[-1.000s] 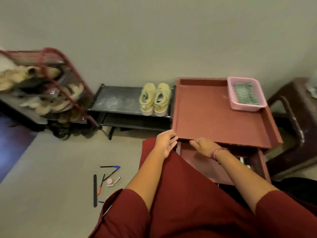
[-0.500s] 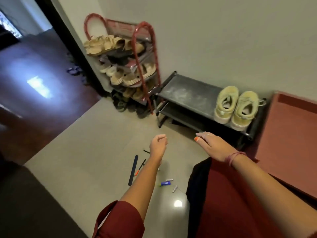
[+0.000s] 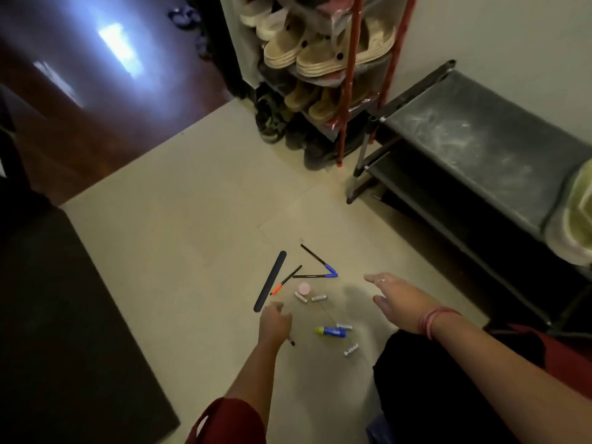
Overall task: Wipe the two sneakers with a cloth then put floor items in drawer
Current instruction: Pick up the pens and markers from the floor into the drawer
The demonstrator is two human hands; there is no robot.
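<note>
Small items lie scattered on the pale floor: a long dark file (image 3: 270,281), an orange-capped pen (image 3: 286,280), two blue-capped pens (image 3: 317,258), a pink round piece (image 3: 304,287), several small batteries (image 3: 318,297) and a blue and yellow tube (image 3: 330,331). My left hand (image 3: 274,322) hovers low over the near end of the file, fingers loosely curled, holding nothing. My right hand (image 3: 397,299) reaches out with straight fingers, right of the items, touching none. One pale yellow sneaker (image 3: 573,216) shows at the right edge on the grey shoe rack (image 3: 480,145).
A red-framed rack (image 3: 349,78) full of beige slippers stands at the back by the wall. A dark mat (image 3: 64,315) covers the floor on the left, and dark wooden flooring (image 3: 96,91) lies beyond it. The drawer unit is out of view.
My view has swung left and down from the red drawer unit to the floor. Both hands have left the drawer and dropped towards the scattered items.
</note>
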